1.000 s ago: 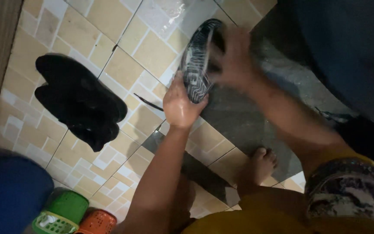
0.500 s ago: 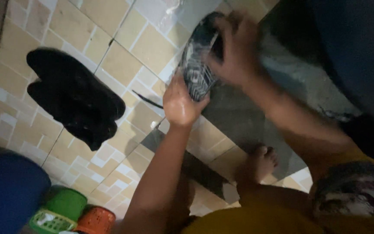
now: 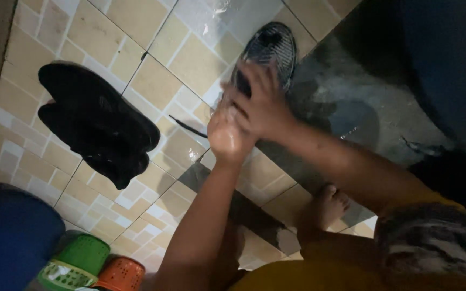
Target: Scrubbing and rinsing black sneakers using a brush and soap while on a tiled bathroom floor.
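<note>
A black shoe (image 3: 269, 51) is held sole-up over the wet tiled floor (image 3: 190, 59). My left hand (image 3: 227, 134) grips its near end from below. My right hand (image 3: 262, 99) lies across the sole's middle, fingers curled over the edge, so most of the heel end is hidden. Two more black shoes (image 3: 98, 121) lie side by side on the tiles to the left, apart from both hands.
A thin dark strip (image 3: 187, 128) lies on the tiles near my left hand. A green basket (image 3: 79, 261) and an orange basket (image 3: 121, 274) stand at the lower left beside a dark blue container (image 3: 12, 237). My bare foot (image 3: 327, 207) rests on wet concrete (image 3: 351, 102).
My right hand has slid down along the sole toward my left hand, uncovering the shoe's far end. The left hand has kept its hold.
</note>
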